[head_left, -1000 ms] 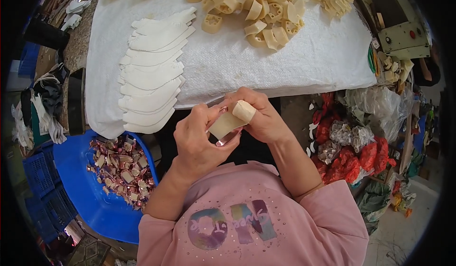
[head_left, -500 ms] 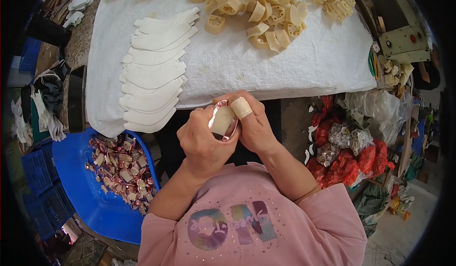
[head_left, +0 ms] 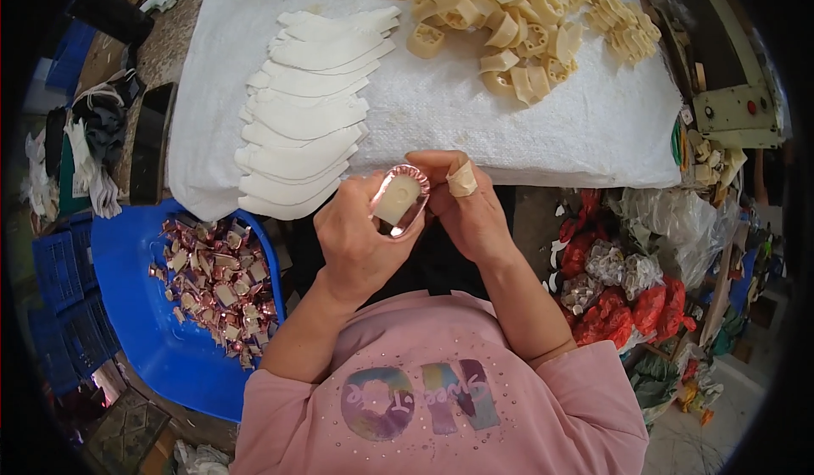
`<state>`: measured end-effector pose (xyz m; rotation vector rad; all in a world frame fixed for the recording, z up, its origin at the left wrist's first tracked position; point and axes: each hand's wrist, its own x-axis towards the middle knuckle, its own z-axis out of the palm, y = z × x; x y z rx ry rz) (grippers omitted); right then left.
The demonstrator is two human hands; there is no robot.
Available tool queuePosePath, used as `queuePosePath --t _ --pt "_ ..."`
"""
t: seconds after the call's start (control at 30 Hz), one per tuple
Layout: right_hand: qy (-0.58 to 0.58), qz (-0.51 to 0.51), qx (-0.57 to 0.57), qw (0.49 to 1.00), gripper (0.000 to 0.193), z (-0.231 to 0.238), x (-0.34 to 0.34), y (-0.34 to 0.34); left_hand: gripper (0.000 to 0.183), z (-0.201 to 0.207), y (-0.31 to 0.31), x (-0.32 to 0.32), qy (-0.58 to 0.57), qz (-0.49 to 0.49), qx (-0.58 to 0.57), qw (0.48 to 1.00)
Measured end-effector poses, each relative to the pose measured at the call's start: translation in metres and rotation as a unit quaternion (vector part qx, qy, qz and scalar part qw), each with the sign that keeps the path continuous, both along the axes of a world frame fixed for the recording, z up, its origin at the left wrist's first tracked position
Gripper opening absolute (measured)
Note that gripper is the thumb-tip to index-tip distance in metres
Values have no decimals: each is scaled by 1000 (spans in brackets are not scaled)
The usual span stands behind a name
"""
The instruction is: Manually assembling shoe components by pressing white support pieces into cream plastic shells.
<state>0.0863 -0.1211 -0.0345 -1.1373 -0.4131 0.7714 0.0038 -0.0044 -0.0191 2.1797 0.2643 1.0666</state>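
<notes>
My left hand (head_left: 360, 233) grips a heel block (head_left: 397, 199), a cream piece with a flat, D-shaped face turned up. Shiny pink metallic covering wraps its sides and folds over the rim in small pleats. Close beside it, on the right, is my right hand (head_left: 471, 216), its index finger stretched out and its thumb apart, holding nothing visible. Tan tape (head_left: 462, 179) is wound round that thumb. Whether the lower fingers touch the block is hard to tell. Ahead, overlapping white curved strips (head_left: 305, 110) lie in a column on the white woven cloth (head_left: 424, 127).
Bare cream heel blocks (head_left: 509, 34) are heaped at the far side of the cloth. A blue tub (head_left: 161, 365) at my left holds many pink-covered pieces (head_left: 225, 293). To the right are red plastic bags (head_left: 615, 322), clear plastic wrapping (head_left: 670, 220) and a machine panel (head_left: 738, 110).
My right hand has drawn away from the heel block and its index finger has straightened. The block's face shows more fully now. The view has shifted, so the cloth appears farther right.
</notes>
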Motion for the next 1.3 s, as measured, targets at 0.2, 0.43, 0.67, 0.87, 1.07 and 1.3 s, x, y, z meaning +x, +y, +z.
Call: queuePosePath --t 0.2,0.43,0.67,0.87,1.07,1.3 --pt "-65 27 15 997 40 17 15 15 45 -11 42 -50 72 96 -1 993" --pt "-441 -46 -147 884 25 24 35 47 40 -35 117 -151 222 408 20 885" --pt "-490 -49 -177 852 22 25 37 71 45 -45 141 -193 251 551 122 786" --pt "-562 -17 -192 805 19 29 34 91 29 -3 113 -96 130 256 96 953" --pt "-611 23 -210 763 23 35 30 108 29 10 98 -53 106 109 59 987" --pt "-673 43 -221 704 23 32 38 141 30 5 108 -30 142 91 80 982"
